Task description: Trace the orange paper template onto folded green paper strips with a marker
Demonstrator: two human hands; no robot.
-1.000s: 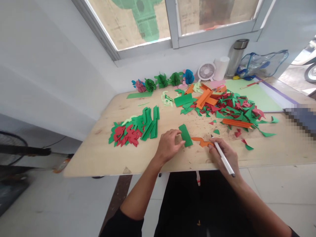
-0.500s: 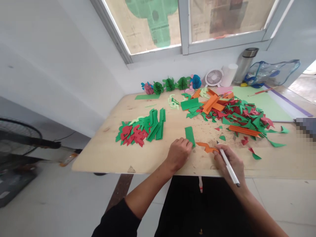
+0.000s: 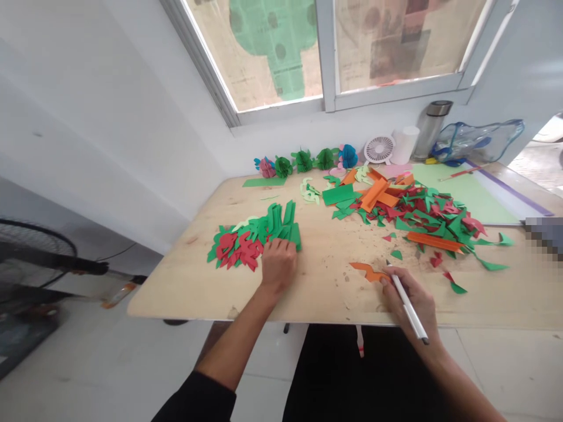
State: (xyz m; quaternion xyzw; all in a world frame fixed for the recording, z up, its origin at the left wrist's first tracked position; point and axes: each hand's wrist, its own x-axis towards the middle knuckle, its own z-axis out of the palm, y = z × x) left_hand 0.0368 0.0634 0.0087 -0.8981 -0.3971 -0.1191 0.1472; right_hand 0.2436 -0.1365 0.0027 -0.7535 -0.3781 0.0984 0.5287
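Observation:
My left hand (image 3: 278, 265) is closed at the lower edge of the folded green strips (image 3: 281, 221), its fingertips on a green piece there. Beside it lie red cutouts (image 3: 240, 249) over green ones. In my right hand (image 3: 413, 299) are a white pen (image 3: 408, 302), tip pointing up and left, and a wavy orange paper cutout (image 3: 367, 271), pinched between thumb and fingers. The cutout reaches out to the left just above the wooden table (image 3: 321, 293) or on it; which one I cannot tell.
A heap of red and green scraps (image 3: 440, 214) with orange strips (image 3: 376, 194) covers the right side. Along the wall stand paper turtles (image 3: 303, 159), a small fan (image 3: 379, 149), a steel bottle (image 3: 433, 129) and a clear bag (image 3: 479, 140).
My left hand has moved left with the green rectangle, from the table's middle to the green strips. My right hand keeps the pen and orange cutout in nearly the same place.

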